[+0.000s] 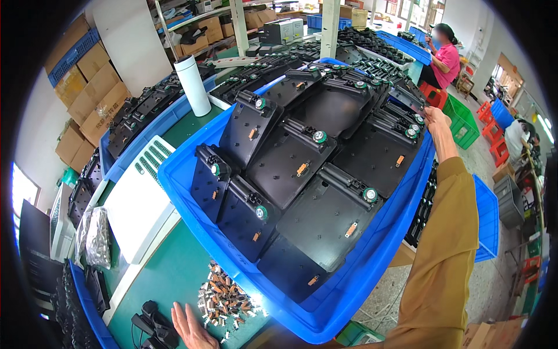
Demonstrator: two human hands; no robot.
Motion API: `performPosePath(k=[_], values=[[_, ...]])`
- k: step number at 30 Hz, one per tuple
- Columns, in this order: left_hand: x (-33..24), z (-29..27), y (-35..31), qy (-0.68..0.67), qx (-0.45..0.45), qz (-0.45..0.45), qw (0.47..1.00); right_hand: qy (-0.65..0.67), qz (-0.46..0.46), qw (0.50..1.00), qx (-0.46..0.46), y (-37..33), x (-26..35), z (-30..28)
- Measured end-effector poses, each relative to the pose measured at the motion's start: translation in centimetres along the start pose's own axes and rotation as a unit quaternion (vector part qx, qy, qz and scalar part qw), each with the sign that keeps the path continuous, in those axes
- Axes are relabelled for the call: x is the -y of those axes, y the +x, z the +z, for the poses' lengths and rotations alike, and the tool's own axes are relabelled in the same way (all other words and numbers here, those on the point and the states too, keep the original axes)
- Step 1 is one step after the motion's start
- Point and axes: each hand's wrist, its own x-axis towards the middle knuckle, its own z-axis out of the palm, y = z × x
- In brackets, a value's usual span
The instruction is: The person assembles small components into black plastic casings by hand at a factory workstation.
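A large blue plastic bin (pixel 192 200) stands tilted across the middle, holding layers of black plastic panels (pixel 311 218). Each visible panel bears a tube-like part with a round green-rimmed end and a small orange connector. My right hand (pixel 439 123) reaches to the bin's far right rim, fingers closed where a panel's edge meets the rim; which of them it grips is hidden. At the near edge my left hand (pixel 192 328) lies with fingers stretched and apart, holding nothing. Beside it are a pile of small orange-and-white connectors (pixel 226 296) and a black strapped object (pixel 156 326).
White trays (pixel 136 215) with green strips and a white bottle (pixel 192 87) stand left of the bin on the green table (pixel 154 285). More panels fill blue trays behind. A person in pink (pixel 447 61) sits at the far right, near a green crate (pixel 462 122) and red stools (pixel 491 131).
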Motion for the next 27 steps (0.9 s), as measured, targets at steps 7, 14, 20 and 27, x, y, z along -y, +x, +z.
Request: performPosePath(k=[7, 14, 20, 27], values=[[-0.4, -0.6, 0.5, -0.035, -0.025, 0.040, 0.998, -0.018, 0.003, 0.998, 0.053, -1.1, 0.9, -0.9], [-0.4, -0.6, 0.4, -0.051, -0.030, 0.045, 0.997, -0.066, -0.037, 0.997, 0.024, -4.6, 2.2, -0.8], [-0.4, -0.5, 0.3, -0.043, -0.032, 0.048, 0.997, -0.093, -0.027, 0.995, 0.031, -5.1, 2.3, -0.7], [-0.3, -0.6, 0.3, -0.036, -0.031, 0.050, 0.998, -0.054, 0.022, 0.996, 0.061, -6.3, 2.3, -0.6]])
